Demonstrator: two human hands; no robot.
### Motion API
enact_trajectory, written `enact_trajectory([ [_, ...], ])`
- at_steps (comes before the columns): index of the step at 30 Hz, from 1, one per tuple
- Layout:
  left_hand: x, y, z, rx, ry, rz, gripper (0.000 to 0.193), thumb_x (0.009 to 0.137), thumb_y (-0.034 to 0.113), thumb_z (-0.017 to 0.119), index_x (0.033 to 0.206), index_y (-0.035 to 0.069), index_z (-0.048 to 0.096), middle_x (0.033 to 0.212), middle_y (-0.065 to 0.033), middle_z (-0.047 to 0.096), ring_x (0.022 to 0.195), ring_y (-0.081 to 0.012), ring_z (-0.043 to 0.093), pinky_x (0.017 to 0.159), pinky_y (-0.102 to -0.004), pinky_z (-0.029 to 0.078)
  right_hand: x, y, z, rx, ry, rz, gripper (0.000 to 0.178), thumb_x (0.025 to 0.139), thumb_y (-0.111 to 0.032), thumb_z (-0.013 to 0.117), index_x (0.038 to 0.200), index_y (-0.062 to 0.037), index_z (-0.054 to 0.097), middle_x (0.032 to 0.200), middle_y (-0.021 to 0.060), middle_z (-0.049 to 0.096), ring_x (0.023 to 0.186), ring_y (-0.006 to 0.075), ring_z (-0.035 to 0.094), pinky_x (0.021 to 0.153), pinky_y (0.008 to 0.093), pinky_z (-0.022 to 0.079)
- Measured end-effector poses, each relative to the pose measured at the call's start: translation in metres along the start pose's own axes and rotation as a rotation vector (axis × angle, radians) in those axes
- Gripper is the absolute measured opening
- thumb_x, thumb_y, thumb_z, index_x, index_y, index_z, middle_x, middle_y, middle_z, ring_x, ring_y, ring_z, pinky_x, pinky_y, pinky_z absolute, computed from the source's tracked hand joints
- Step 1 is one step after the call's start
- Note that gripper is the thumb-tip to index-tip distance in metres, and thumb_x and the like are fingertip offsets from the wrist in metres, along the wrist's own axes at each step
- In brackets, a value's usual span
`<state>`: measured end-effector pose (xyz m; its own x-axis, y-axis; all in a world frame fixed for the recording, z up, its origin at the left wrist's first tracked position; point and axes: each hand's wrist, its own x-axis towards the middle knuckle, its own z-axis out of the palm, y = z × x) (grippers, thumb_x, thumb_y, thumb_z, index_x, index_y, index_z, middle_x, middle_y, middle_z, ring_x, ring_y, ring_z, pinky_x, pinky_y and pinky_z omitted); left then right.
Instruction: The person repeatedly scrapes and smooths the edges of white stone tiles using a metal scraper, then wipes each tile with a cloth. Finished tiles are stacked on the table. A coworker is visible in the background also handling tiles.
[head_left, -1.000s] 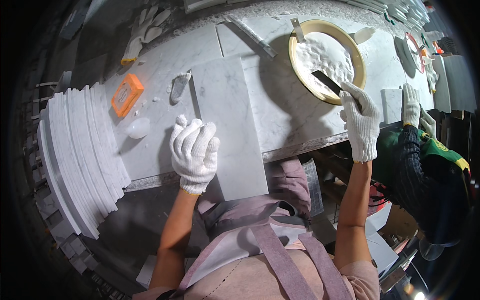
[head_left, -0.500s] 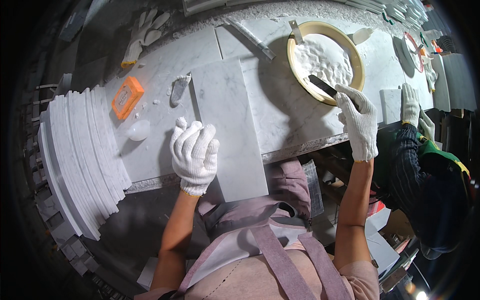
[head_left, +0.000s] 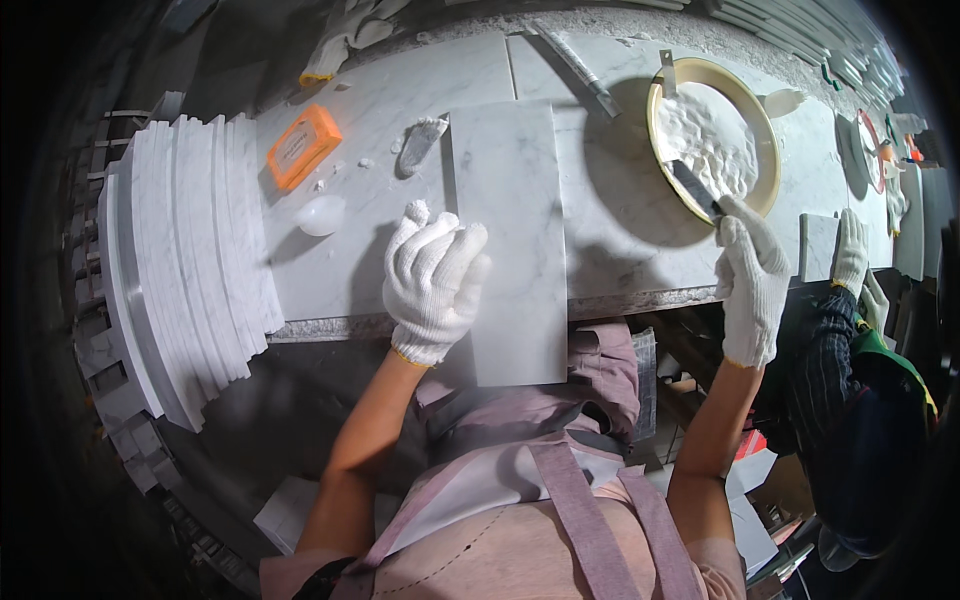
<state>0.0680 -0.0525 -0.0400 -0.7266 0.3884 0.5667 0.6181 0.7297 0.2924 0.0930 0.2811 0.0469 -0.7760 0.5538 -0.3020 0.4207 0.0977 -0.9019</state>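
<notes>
My right hand (head_left: 750, 285), in a white knit glove, grips a dark flat-bladed putty knife (head_left: 692, 187). The blade lies at the near left part of a cream-yellow bowl (head_left: 772, 150) that holds white paste or powder (head_left: 712, 130). A long grey-white marble slab (head_left: 515, 250) lies in front of me, its near end jutting past the bench edge. Beside the slab's left edge is my gloved left hand (head_left: 435, 285), palm up, with fingers loosely curled and apart and nothing seen in it. A metal strip (head_left: 668, 75) stands at the bowl's far left rim.
On the marble bench (head_left: 390, 95) are an orange box (head_left: 303, 147), a white rounded piece (head_left: 321, 215), a grey lump (head_left: 421, 147) and a tube (head_left: 577, 68). Stacked slabs (head_left: 195, 260) stand at left. Another person's gloved hand (head_left: 851, 250) touches a small tile (head_left: 819, 246) at right.
The whole view has shifted, so bench things sit farther right in it. My right hand and the putty knife have drawn slightly toward the bowl's near left rim. My left hand stays loosely curled.
</notes>
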Motion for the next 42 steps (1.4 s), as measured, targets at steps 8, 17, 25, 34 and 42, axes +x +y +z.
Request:
enact_trajectory([
  [8,0.001,-0.001,-0.001,-0.013,0.037,0.005,0.024,0.098,0.025,0.071,0.116,0.01,0.075,0.113,-0.0086,0.068,0.111,-0.0279,0.064,0.109,-0.0524,0.05,-0.022,0.015,0.072,0.133,-0.299,0.103,0.031,0.099,-0.015,0.073,0.127,-0.0022,0.073,0.092,-0.0011,0.072,0.066,0.0021,0.057,0.058,0.0187,0.045],
  [17,-0.002,-0.002,0.0,0.006,0.058,-0.013,0.025,0.095,0.028,0.073,0.114,0.012,0.076,0.112,-0.0073,0.066,0.112,-0.0284,0.063,0.108,-0.0501,0.05,-0.01,0.042,0.123,-0.191,-0.183,-0.479,0.025,0.1,-0.01,0.071,0.124,-0.004,0.074,0.097,0.0041,0.075,0.073,0.0095,0.066,0.064,0.0243,0.052],
  [25,-0.001,-0.002,0.003,0.048,0.136,0.011,0.024,0.096,0.03,0.07,0.112,0.013,0.075,0.11,-0.0067,0.066,0.109,-0.0265,0.063,0.101,-0.0471,0.052,-0.02,0.032,0.124,-0.076,-0.049,-0.759,0.024,0.098,-0.008,0.072,0.122,-0.0067,0.075,0.1,0.0092,0.074,0.084,0.0163,0.07,0.073,0.0282,0.056],
  [34,-0.003,-0.001,-0.014,-0.024,0.267,-0.145,0.023,0.089,0.022,0.079,0.11,0.013,0.074,0.101,-0.0056,0.066,0.093,-0.0285,0.065,0.092,-0.0463,0.057,-0.048,0.048,0.076,0.917,-0.806,0.369,0.058,0.1,-0.017,0.075,0.147,0.0023,0.048,0.095,-0.004,0.059,0.078,0.0057,0.062,0.062,0.0141,0.051],
  [42,-0.039,-0.021,-0.052,0.23,0.326,-0.623,0.06,0.086,0.018,0.086,0.136,0.005,0.056,0.122,-0.0128,0.065,0.105,-0.0324,0.062,0.096,-0.0477,0.049,-0.065,0.065,0.069,0.79,-0.736,0.439,0.031,0.101,-0.025,0.075,0.124,-0.0123,0.06,0.1,-0.0008,0.058,0.085,0.0131,0.06,0.057,0.0203,0.045],
])
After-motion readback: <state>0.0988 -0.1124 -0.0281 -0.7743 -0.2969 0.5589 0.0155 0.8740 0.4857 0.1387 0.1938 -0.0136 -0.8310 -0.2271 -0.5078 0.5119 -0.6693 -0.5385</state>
